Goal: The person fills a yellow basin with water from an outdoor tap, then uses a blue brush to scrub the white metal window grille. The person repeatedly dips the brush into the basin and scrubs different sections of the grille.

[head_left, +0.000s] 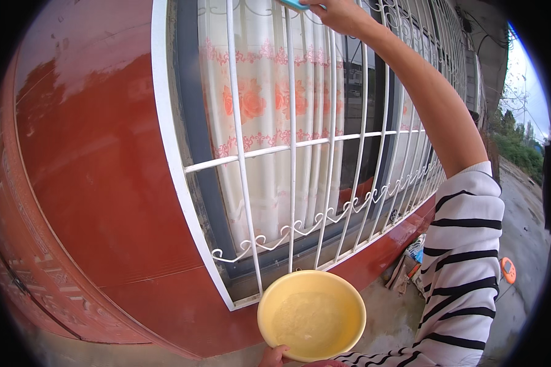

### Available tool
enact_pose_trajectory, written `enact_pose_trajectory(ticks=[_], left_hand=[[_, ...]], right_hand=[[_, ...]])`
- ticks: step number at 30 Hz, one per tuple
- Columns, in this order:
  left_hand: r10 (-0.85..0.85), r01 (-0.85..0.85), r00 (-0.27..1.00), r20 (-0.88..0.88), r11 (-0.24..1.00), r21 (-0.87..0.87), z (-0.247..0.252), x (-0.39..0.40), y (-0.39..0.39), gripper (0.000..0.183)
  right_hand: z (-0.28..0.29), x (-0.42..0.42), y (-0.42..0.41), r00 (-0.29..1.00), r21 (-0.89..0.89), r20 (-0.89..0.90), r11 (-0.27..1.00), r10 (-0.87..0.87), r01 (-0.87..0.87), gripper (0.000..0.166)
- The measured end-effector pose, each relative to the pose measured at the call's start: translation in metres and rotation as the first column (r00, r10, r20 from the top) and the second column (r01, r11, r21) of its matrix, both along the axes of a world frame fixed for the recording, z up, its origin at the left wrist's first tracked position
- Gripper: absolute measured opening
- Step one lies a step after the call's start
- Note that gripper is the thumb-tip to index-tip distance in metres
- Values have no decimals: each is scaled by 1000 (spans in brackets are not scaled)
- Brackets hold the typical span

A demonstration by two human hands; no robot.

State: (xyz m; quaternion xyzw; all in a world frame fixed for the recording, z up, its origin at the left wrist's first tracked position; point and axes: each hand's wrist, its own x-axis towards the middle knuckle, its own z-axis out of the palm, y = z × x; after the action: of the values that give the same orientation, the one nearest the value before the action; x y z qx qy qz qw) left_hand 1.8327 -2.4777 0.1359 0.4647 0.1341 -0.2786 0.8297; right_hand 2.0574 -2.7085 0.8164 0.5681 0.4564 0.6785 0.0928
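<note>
My right hand (337,16) is raised at the top edge of the view, arm stretched up, and grips what looks like a turquoise brush (295,4). Most of the brush is cut off by the picture's edge. It is up against the white metal window grille (292,119). Low in the view, my left hand (273,356) holds the rim of a yellow plastic basin (268,328), thumb over the edge. Shallow, slightly cloudy water (310,316) lies in the basin. The basin is just below the grille's bottom rail.
Behind the grille is a window with a floral curtain (266,183). Glossy red wall (101,183) borders it, and a carved red door (32,284) is at left. Flattened cardboard and bags (406,270) lie by the wall. An orange device (508,270) appears at right.
</note>
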Motion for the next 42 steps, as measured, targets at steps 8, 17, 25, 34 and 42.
enact_pose_trajectory(ticks=[8, 17, 25, 34, 42], left_hand=[[-46, 42, 998, -39, 995, -95, -10, 12, 17, 46], [-142, 130, 989, -42, 967, -219, -12, 19, 35, 41], [-64, 57, 996, -68, 993, -104, -31, 18, 43, 35], [-11, 8, 999, -53, 998, -58, -19, 6, 38, 36], [-14, 14, 1000, -11, 1000, -10, 4, 4, -2, 39]], right_hand=[[11, 15, 59, 586, -77, -320, 637, -744, 767, 26], [65, -18, 55, 496, 78, -261, 494, -828, 866, 24], [-193, -20, 19, 391, -371, -523, 616, -757, 695, 33], [-274, -6, -14, 547, -77, -771, 901, -325, 427, 33], [-561, -104, -91, -425, -398, -878, 828, -220, 394, 35]])
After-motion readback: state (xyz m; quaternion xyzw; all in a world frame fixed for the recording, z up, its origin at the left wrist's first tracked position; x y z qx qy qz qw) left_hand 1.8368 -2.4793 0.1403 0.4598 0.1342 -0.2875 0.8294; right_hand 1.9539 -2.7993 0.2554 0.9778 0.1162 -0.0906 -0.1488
